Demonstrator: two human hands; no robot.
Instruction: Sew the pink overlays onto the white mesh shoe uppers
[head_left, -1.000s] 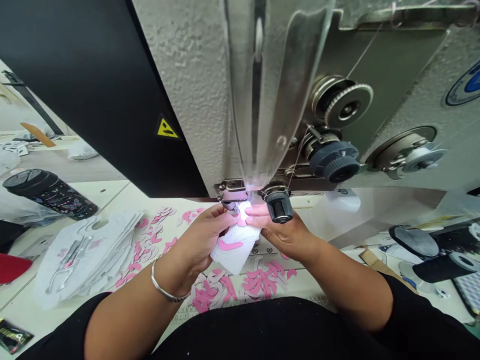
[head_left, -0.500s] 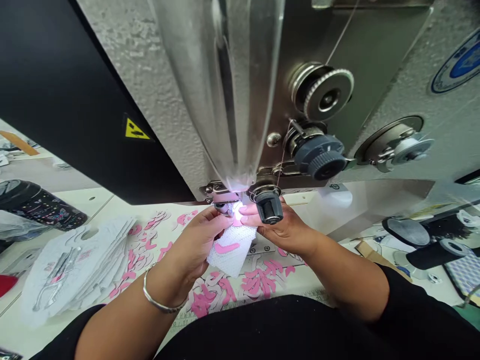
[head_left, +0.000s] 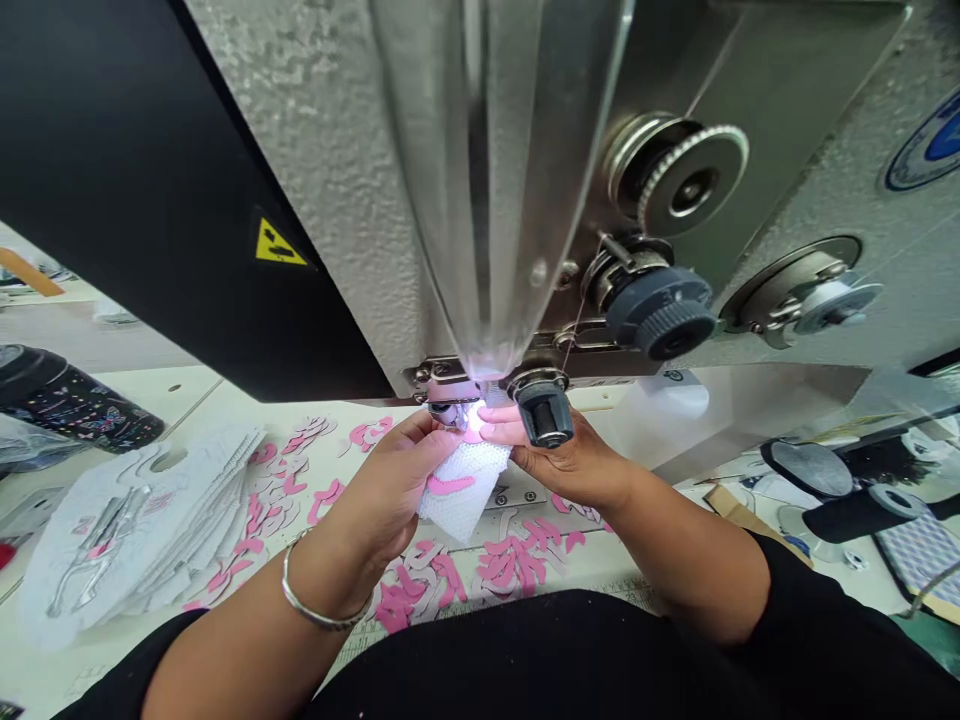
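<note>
A white textured piece of fabric lies under the lit needle area of a sewing machine, with a curved pink patch on it. My left hand grips its left edge between thumb and fingers. My right hand lies on the far right side of the fabric, its fingers stretched out flat near the needle beside a pink piece in the bright light. A dark tension knob covers part of that hand. The needle tip is lost in the glare.
Many loose pink cut pieces lie on the table before and left of the machine. A stack of white fabric pieces with tweezers on top is at left, near a black patterned bottle. A black thread spool is at right.
The fabric has turned slightly under the needle, and its near corner has shifted a little away from me. Both hands keep their places on it. The camera view has shifted slightly.
</note>
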